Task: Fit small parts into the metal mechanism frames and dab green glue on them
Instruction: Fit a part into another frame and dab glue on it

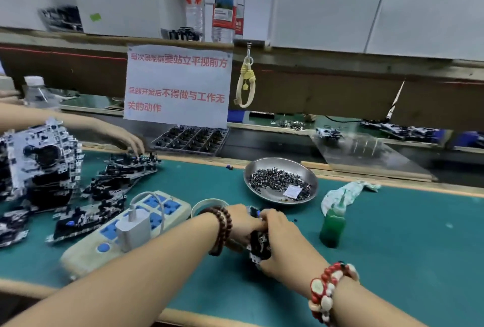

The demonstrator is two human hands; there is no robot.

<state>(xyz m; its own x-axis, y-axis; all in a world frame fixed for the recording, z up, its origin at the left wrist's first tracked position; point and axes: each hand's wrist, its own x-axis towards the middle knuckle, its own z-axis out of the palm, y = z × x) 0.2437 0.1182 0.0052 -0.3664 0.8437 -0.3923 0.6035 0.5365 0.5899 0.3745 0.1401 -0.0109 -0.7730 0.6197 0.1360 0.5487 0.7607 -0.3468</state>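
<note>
Low over the green mat, both my hands hold one black and silver mechanism frame (258,244). My left hand (242,221), with a brown bead bracelet at the wrist, grips its left side. My right hand (281,237) curls over its top and right side, fingertips pressed near the frame's upper end. A green glue bottle (332,224) stands upright just right of my right hand. A round metal dish (256,169) of several small dark parts sits behind the hands. More frames (86,211) lie stacked and scattered at the left.
A white power strip (86,250) with a charger plugged in lies left of my left forearm. A roll of tape (209,204) sits behind my left wrist. Another person's hand (125,140) reaches to frames at the far left. A crumpled cloth (343,193) lies behind the bottle.
</note>
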